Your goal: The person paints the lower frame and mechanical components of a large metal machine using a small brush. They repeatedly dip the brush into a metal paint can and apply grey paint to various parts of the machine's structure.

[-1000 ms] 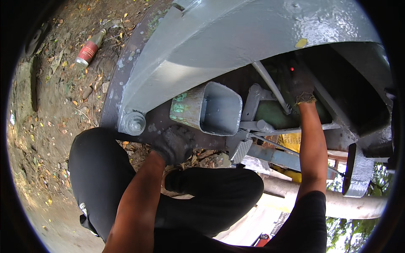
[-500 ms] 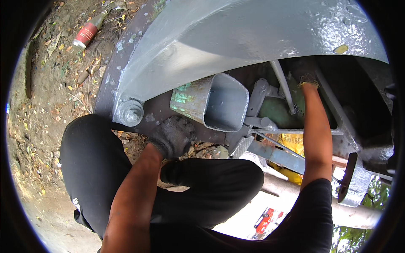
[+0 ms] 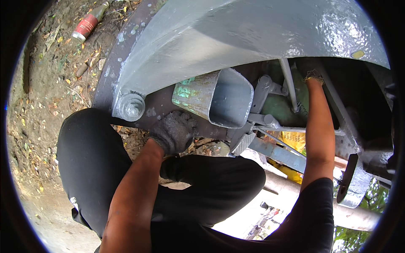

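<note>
My left hand (image 3: 175,131), in a dark grey work glove, leans on a brown metal plate (image 3: 206,128) just left of a paint container. Its fingers lie spread on the plate and hold nothing. The square-mouthed container (image 3: 190,97) lies tipped, its grey-coated inside facing right and its outer wall stained green. My right arm reaches into the dark opening beneath a large curved grey panel (image 3: 236,33). Only the glove cuff of my right hand (image 3: 314,76) shows; its fingers are hidden in shadow, as is anything they touch. A grey rod (image 3: 288,84) stands left of the right wrist.
Grey linkages (image 3: 262,90) and a ribbed pedal (image 3: 242,144) sit right of the container. A round grey knob (image 3: 131,107) ends the panel's lower left. On the leafy dirt lies a bottle with a red label (image 3: 87,25). Yellow material (image 3: 294,141) shows below the frame.
The view has shifted slightly. My right forearm has moved a little to the right and up, still inside the opening. My left hand stays on the plate.
</note>
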A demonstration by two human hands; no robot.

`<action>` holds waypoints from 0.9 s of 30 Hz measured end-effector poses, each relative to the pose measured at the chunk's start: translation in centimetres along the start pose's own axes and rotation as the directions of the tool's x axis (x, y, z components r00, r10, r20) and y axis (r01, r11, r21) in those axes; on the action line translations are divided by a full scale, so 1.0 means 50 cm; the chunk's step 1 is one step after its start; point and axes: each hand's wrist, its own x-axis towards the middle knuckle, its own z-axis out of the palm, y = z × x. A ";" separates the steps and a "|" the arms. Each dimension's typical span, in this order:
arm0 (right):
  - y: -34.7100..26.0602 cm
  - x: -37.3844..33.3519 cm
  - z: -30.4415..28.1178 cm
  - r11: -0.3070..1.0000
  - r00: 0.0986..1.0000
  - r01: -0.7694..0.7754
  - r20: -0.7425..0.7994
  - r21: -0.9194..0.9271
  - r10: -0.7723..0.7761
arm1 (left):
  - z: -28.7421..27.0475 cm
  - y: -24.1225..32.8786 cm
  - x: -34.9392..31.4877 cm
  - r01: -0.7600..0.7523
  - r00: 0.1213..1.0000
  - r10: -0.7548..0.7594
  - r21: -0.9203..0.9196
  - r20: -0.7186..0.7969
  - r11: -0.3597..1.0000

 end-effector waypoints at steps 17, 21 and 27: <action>0.005 0.060 -0.003 0.999 0.987 0.026 0.159 0.045 -0.032 | 0.005 0.000 -0.005 -0.043 0.997 0.044 0.026 -0.058 0.999; 0.095 0.128 0.102 0.803 0.978 0.084 -0.202 0.591 0.047 | 0.002 -0.002 -0.008 -0.062 0.989 0.056 -0.040 -0.135 0.997; 0.061 0.084 0.045 0.940 1.000 0.022 -0.013 0.342 -0.018 | 0.005 -0.002 -0.004 -0.014 1.000 0.014 0.002 -0.017 1.000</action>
